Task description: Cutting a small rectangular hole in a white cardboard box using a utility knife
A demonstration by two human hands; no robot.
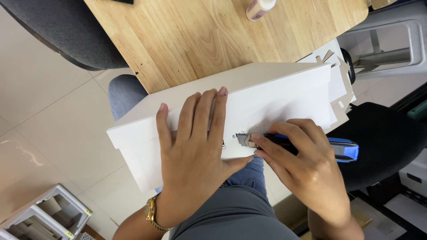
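The white foam board [267, 95] lay across the person's lap, just below the wooden table [213, 35]. The left hand [195, 146] pressed flat, fingers spread, on it; the right hand [302, 166] gripped a blue utility knife [338, 148] against its near edge. The board looked light, stiff and easily dented.

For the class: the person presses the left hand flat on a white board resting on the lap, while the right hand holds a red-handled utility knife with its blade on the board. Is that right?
Not quite. The head view shows the utility knife has a blue and black handle, not red. The rest stands: the left hand lies flat on the white board, and the right hand holds the knife with its blade on the board.
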